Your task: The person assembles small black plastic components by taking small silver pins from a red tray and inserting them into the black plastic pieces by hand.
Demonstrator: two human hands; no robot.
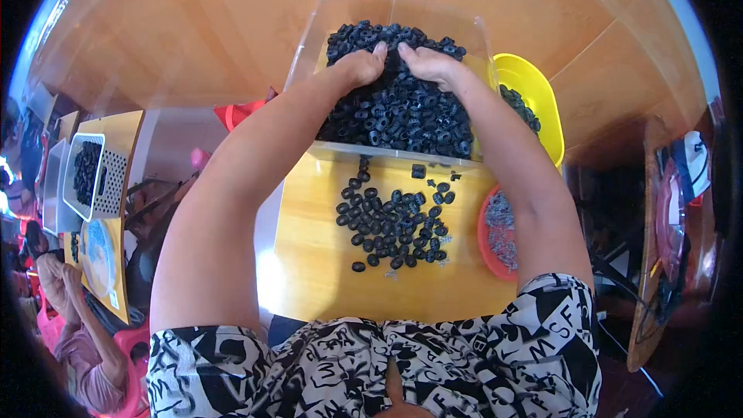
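Both hands reach into a large clear plastic bin (402, 156) heaped with small black ring-like plastic parts (402, 112). My left hand (364, 67) presses into the far part of the heap, its thumb up and stretched toward the middle. Opposite it, my right hand (429, 64) is sunk in the same heap with its thumb pointing inward. A narrow gap separates the two thumbs. The other fingers of both hands are hidden among the parts, so their grip cannot be seen. Loose black oval pieces (387, 220) lie scattered on the table in front of the bin.
The yellow table (306, 263) meets a wooden panel (232, 23) behind the bin. To the right stand a yellow basin (551, 120) with dark parts and a red bowl (487, 251) of small grey pieces. At left, a person sits by a table with a white basket (112, 178).
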